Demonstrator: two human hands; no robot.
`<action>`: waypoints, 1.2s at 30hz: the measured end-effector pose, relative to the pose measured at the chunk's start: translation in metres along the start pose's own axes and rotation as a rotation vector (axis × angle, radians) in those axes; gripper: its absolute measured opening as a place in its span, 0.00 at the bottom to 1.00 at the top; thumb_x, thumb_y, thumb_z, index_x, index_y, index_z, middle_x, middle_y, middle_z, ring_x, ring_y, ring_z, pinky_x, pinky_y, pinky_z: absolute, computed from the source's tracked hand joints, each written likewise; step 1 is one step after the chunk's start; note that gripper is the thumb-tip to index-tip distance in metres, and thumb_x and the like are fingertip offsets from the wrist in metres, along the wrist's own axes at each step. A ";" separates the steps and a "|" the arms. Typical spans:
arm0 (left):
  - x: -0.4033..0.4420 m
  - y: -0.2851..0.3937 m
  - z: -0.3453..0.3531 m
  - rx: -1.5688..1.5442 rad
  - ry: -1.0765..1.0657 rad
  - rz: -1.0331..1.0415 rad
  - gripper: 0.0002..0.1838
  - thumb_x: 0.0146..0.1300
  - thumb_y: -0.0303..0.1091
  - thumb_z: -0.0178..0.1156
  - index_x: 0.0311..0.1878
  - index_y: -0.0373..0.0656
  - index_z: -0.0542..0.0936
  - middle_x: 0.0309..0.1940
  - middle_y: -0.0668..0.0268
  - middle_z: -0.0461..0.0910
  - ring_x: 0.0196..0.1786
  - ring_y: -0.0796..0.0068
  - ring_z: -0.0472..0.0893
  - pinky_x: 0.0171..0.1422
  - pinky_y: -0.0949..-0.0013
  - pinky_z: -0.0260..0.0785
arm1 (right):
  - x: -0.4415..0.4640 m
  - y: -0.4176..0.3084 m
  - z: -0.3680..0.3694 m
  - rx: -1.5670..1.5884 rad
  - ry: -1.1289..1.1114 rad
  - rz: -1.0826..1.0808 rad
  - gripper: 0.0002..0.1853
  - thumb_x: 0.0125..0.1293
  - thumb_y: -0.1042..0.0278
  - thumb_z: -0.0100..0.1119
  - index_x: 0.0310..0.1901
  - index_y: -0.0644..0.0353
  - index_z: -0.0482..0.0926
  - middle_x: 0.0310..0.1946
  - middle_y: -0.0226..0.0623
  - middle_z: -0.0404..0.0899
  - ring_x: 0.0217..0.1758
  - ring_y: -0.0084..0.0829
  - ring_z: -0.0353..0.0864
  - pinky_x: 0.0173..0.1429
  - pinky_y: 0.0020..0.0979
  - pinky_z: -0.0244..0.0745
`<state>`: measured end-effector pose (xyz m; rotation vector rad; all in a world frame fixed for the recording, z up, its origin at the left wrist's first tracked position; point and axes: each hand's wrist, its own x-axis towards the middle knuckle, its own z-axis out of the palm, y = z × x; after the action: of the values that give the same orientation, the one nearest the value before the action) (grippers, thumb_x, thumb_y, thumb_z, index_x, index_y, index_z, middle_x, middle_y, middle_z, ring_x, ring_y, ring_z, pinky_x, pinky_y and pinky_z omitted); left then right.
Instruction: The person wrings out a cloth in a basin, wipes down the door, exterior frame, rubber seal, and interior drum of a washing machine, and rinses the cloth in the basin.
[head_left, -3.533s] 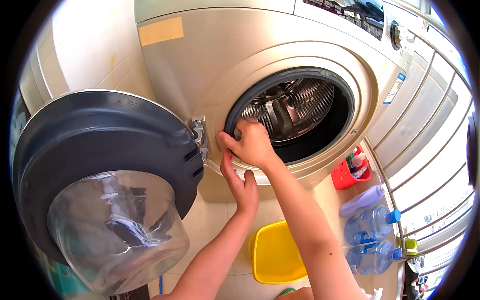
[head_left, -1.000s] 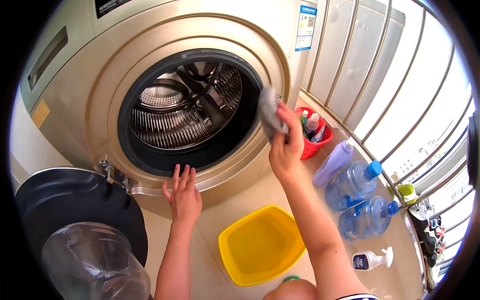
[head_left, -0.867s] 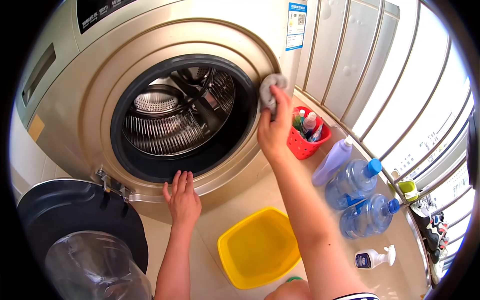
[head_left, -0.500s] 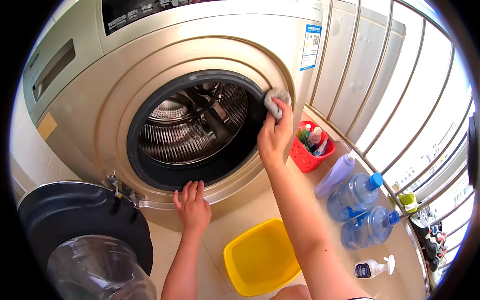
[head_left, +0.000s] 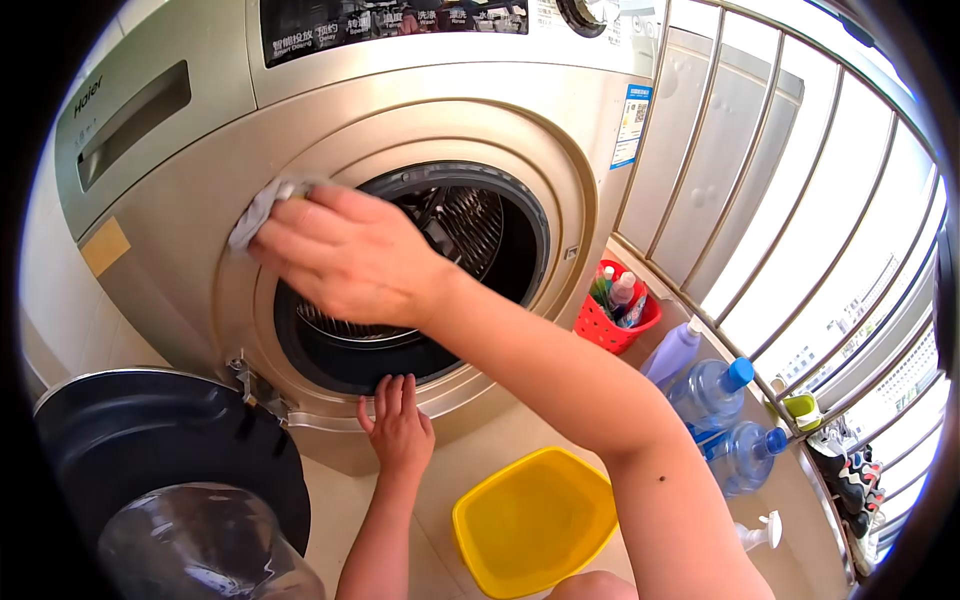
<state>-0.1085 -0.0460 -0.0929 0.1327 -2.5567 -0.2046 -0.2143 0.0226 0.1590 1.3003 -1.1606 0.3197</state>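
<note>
A grey cloth [head_left: 262, 212] is pressed by my right hand [head_left: 350, 255] against the upper left of the ring round the opening of a champagne-coloured washing machine [head_left: 190, 270]. My right forearm crosses in front of the drum opening and hides part of it. At the bottom of the dark rubber seal [head_left: 345, 370], my left hand [head_left: 398, 425] rests with its fingers apart on the lower rim, holding nothing. The machine's round door [head_left: 170, 420] hangs open at the lower left, its clear glass bowl facing up.
A yellow basin [head_left: 535, 520] stands on the floor below. To the right are a red basket [head_left: 610, 325] with bottles, a purple bottle [head_left: 675, 350], two large clear bottles [head_left: 705, 390] with blue caps, a white spray bottle [head_left: 765, 532], metal railings [head_left: 740, 160] and shoes [head_left: 855, 480].
My right hand has carried the cloth from the right side of the ring across to its upper left. My left hand stays at the lower rim. The view has shifted, showing more control panel.
</note>
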 end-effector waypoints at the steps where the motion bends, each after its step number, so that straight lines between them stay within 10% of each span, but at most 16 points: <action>1: 0.000 -0.001 0.001 -0.007 0.017 0.004 0.28 0.51 0.29 0.60 0.60 0.44 0.73 0.58 0.65 0.72 0.68 0.66 0.66 0.74 0.45 0.41 | -0.008 0.012 -0.007 -0.025 -0.002 0.031 0.21 0.53 0.65 0.54 0.50 0.60 0.80 0.50 0.34 0.76 0.57 0.34 0.74 0.58 0.36 0.69; 21: -0.002 0.001 -0.017 -0.051 -0.069 0.056 0.26 0.52 0.28 0.61 0.58 0.40 0.76 0.59 0.63 0.71 0.68 0.65 0.65 0.69 0.48 0.47 | -0.220 -0.018 -0.055 -0.238 0.068 1.184 0.30 0.56 0.87 0.46 0.64 0.68 0.65 0.63 0.54 0.64 0.67 0.55 0.60 0.72 0.46 0.54; 27: -0.017 0.010 -0.016 -0.051 -0.015 0.140 0.22 0.55 0.31 0.61 0.56 0.42 0.77 0.63 0.60 0.69 0.71 0.60 0.62 0.71 0.48 0.47 | -0.231 -0.020 -0.099 0.183 0.182 1.631 0.16 0.73 0.72 0.47 0.59 0.67 0.71 0.46 0.35 0.78 0.49 0.25 0.75 0.57 0.25 0.68; 36: -0.102 0.034 0.017 -0.379 -0.721 0.158 0.25 0.64 0.39 0.58 0.63 0.41 0.70 0.57 0.53 0.74 0.63 0.55 0.71 0.65 0.54 0.61 | -0.361 -0.067 -0.134 0.347 0.476 2.043 0.18 0.70 0.73 0.46 0.59 0.66 0.72 0.46 0.33 0.76 0.46 0.22 0.74 0.54 0.26 0.70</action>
<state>-0.0346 0.0034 -0.1553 -0.3493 -3.1467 -0.7896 -0.2600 0.2614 -0.1471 -0.2412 -1.6146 2.1776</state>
